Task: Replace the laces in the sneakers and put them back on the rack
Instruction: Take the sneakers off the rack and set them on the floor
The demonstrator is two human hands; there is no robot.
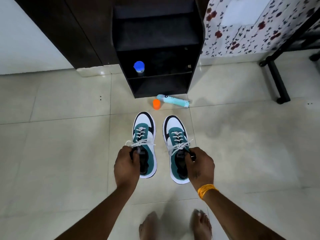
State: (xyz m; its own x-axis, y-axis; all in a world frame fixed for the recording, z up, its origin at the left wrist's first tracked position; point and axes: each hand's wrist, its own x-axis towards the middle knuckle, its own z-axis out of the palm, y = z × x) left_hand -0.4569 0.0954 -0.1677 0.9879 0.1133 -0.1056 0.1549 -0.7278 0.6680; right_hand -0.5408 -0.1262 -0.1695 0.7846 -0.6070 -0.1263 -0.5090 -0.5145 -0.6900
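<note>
— So why one sneaker per hand?
— Both look laced, so I'd say they go up together. The left hand (127, 166) grips the left sneaker (145, 144) by its collar, the right hand (200, 166) the right sneaker (176, 148), facing the rack (161, 78).

Two sneakers (145, 144) (both laced), one rack (156, 49), two bottles (139, 67).

A home, by the look of it: glossy tiled floor (60, 153), a dark shoe rack (159, 49) against the wall, floral wallpaper (242, 26), the person's bare feet (149, 226)
</note>
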